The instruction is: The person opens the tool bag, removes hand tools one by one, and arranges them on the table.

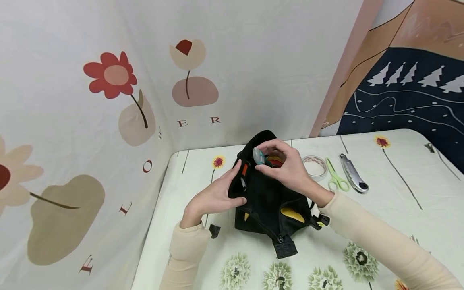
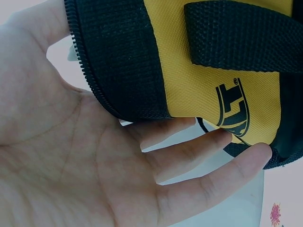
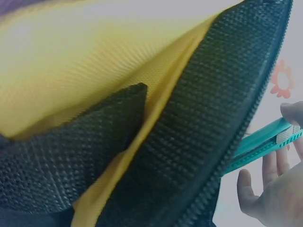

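Teal plastic shows between the thumb and fingers of your right hand [image 1: 288, 165], which grasps a slim tool [image 1: 259, 156] with a pale, greyish end; what kind of tool it is, you cannot tell from here. You have it over the mouth of a black and yellow bag [image 1: 266, 195], which stands unzipped on the table [image 1: 435, 193] in front of you. Your left hand [image 1: 216, 195] grips the bag's side wall, thumb over the zipped rim and fingers stretched along the yellow outside, close to a black strap [image 2: 246, 35] and dark printed letters. Within the bag, near your left fingers, is an orange-red item [image 1: 245, 169]; something red and yellow shows partly behind your right hand. To the right of the bag you have a tape roll [image 1: 313, 158], then green scissors [image 1: 337, 180] just beside it, then a grey knife [image 1: 353, 173]. Behind the table hangs a pale cloth [image 1: 253, 60] printed with flowers, and at the far right a dark blue panel [image 1: 406, 106] with white trees.
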`<state>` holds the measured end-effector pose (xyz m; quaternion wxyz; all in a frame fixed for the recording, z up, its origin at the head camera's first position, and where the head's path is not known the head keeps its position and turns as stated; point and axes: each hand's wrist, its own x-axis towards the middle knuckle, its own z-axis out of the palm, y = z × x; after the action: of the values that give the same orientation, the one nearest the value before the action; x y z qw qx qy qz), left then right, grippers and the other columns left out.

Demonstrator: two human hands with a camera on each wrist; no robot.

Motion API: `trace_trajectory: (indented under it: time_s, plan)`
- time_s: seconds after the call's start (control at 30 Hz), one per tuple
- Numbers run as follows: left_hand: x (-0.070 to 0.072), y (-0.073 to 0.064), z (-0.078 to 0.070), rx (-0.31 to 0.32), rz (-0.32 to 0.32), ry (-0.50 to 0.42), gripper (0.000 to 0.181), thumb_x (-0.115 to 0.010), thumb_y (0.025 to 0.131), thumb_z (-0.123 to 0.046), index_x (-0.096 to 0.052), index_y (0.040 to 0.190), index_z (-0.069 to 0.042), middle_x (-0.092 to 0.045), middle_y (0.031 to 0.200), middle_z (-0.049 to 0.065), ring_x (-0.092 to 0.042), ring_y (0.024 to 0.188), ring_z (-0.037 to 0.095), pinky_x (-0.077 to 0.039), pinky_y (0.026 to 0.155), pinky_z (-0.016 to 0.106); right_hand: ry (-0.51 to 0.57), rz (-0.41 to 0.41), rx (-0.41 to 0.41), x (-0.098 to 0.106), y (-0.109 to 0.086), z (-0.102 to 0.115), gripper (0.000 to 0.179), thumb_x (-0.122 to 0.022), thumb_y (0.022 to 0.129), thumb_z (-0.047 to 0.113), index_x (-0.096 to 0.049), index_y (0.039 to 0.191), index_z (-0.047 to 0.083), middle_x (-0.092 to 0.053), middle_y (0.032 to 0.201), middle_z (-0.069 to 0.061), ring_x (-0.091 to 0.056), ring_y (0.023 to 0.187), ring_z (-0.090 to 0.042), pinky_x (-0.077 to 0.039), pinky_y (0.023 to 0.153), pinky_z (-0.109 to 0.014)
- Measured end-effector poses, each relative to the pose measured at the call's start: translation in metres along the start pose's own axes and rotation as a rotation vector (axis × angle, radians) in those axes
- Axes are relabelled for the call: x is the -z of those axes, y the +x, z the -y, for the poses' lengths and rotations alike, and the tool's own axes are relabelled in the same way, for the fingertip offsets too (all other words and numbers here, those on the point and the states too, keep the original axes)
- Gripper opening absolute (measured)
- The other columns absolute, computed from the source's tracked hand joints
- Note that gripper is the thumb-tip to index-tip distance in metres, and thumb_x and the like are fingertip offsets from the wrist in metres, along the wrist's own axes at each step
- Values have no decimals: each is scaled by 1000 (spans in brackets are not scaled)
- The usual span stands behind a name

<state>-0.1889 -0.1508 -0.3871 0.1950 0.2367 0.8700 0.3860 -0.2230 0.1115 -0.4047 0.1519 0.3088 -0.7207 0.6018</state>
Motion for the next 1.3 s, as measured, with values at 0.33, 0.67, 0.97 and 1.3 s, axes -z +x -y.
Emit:
trace_trajectory:
  time_s: [0.33,0.67,0.97,1.3]
  plan:
    - [-1,0,1,-3,-1,0,108,-75,100,-24,-4,180,-18,-8,186,8,-10,172,29,-22,135,59,11,-62,40,12,-2,9,50,-83,83,-18,-72,129,-4,-70,113,-5,-68,101,-15,-60,94,-25]
    - [-1,0,0,-7,-3,11,108,-74,98,-24,-4,180,-16,-9,186,9,-10,172,29,-22,135,58,-9,-140,60,26,-6,18,50,-84,80,-19,-72,128,-8,-71,112,2,-68,101,-15,-59,86,-22]
    - [-2,-1,0,-3,0,15,109,-75,98,-24,-3,180,-17,-8,186,9,-9,172,30,-22,134,59,-62,-261,54,49,-13,18,49,-83,78,-23,-73,125,-13,-72,109,4,-68,95,-13,-58,81,-19]
    - [-1,-2,-1,-1,3,15,109,-75,99,-24,-3,180,-16,-7,186,10,-10,172,31,-22,134,59,-253,-430,-72,90,-29,4,46,-86,83,-17,-74,128,-10,-67,110,13,-65,95,-8,-55,81,-15]
